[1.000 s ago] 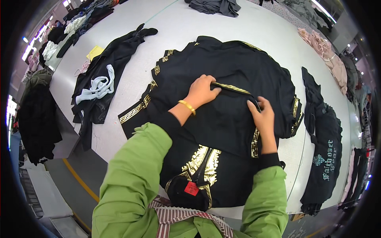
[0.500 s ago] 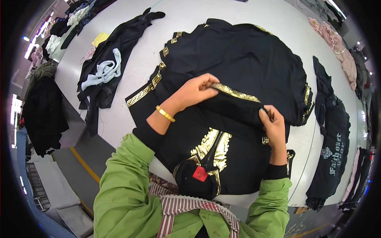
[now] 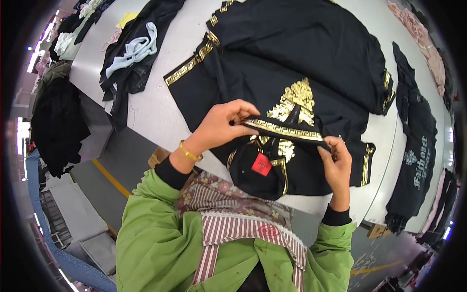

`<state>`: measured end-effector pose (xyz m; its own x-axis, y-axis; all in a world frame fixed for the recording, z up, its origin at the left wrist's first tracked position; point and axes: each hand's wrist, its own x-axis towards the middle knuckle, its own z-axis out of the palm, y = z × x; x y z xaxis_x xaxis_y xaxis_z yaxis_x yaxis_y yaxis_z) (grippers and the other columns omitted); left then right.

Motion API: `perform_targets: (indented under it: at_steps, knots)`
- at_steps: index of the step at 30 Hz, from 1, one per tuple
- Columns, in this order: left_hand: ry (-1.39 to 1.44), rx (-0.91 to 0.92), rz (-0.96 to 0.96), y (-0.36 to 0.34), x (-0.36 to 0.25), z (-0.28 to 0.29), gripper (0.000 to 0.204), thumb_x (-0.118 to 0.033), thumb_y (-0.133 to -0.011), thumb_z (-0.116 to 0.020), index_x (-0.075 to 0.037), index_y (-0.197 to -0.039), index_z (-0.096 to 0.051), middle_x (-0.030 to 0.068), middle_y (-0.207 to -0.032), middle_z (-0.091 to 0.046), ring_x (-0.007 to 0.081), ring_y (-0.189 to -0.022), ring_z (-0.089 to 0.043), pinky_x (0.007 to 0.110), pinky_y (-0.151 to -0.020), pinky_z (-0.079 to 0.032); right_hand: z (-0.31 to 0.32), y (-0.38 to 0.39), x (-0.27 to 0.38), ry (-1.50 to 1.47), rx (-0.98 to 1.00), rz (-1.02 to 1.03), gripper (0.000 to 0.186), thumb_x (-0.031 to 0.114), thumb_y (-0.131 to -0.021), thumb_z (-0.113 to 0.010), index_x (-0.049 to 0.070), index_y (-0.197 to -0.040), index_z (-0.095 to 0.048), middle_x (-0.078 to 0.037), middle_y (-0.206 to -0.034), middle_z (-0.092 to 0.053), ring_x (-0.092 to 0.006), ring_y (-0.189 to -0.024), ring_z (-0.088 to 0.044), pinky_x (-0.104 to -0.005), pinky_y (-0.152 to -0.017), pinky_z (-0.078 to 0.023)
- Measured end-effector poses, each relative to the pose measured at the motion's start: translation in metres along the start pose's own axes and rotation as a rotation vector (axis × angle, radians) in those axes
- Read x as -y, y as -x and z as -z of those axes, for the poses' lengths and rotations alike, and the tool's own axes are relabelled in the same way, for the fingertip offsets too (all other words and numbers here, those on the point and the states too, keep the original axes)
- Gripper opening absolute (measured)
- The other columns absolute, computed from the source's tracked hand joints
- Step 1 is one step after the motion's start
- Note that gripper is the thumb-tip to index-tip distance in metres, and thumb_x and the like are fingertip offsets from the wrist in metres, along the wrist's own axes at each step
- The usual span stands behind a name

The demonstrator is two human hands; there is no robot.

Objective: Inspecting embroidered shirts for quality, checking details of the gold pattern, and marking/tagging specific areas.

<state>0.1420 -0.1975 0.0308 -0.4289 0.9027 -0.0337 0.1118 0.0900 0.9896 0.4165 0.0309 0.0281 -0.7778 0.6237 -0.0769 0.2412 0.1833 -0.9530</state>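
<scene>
Gold-patterned black band (image 3: 287, 130) spans between left hand (image 3: 223, 124) and right hand (image 3: 337, 164), both pinching its ends.

The head-worn fisheye view looked down on the worktop (image 3: 150, 111) from close above its near edge, facing across.

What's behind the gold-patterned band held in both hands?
Behind the gold-patterned band, ornate gold print on black fabric shows above and below it. The band covers the part between, so that can't be seen.
</scene>
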Motion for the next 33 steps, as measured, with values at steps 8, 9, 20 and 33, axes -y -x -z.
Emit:
perform_targets:
  at_steps: [8, 9, 20, 33]
  knots:
    - [-0.571, 0.242, -0.35, 0.108, 0.015, -0.025, 0.028, 0.002, -0.077, -0.081, -0.008, -0.102, -0.078, 0.002, -0.109, -0.071, 0.0245, -0.096, -0.065, 0.039, -0.092, -0.054, -0.011, 0.099, -0.022, 0.136, 0.298, 0.007, 0.036, -0.014, -0.079, -0.066, 0.002, -0.11, -0.076, -0.002, -0.106, -0.074, -0.0105, -0.077, -0.055, -0.0235, -0.07, -0.043]
    - [-0.53, 0.248, -0.345, 0.113, 0.014, -0.024, 0.028, 0.001, -0.078, -0.081, -0.008, -0.104, -0.079, 0.0032, -0.114, -0.07, 0.024, -0.097, -0.064, 0.04, -0.094, -0.054, -0.014, 0.103, -0.019, 0.075, 0.255, -0.042, 0.032, -0.014, -0.082, -0.066, 0.001, -0.109, -0.076, -0.002, -0.108, -0.074, -0.0101, -0.076, -0.054, -0.0239, -0.069, -0.042]
    - [-0.271, -0.184, 0.149, 0.116, 0.024, -0.049, 0.035, -0.001, -0.093, -0.077, -0.006, -0.128, -0.073, 0.0027, -0.107, -0.069, 0.0139, -0.085, -0.057, 0.028, -0.077, -0.049, -0.05, 0.095, -0.022, 0.01, 0.061, -0.213, 0.022, -0.002, -0.097, -0.074, -0.002, -0.118, -0.074, -0.002, -0.104, -0.072, -0.0066, -0.07, -0.05, -0.0215, -0.065, -0.041]
    - [-0.472, -0.012, 0.009, 0.075, 0.025, -0.056, 0.03, -0.004, -0.101, -0.073, -0.002, -0.13, -0.066, -0.0004, -0.098, -0.064, 0.0055, -0.079, -0.049, 0.02, -0.07, -0.042, -0.06, 0.082, -0.02, -0.124, -0.123, -0.326, 0.009, 0.005, -0.102, -0.072, 0.0, -0.11, -0.073, 0.003, -0.079, -0.061, -0.0039, -0.061, -0.042, -0.0203, -0.056, -0.035]
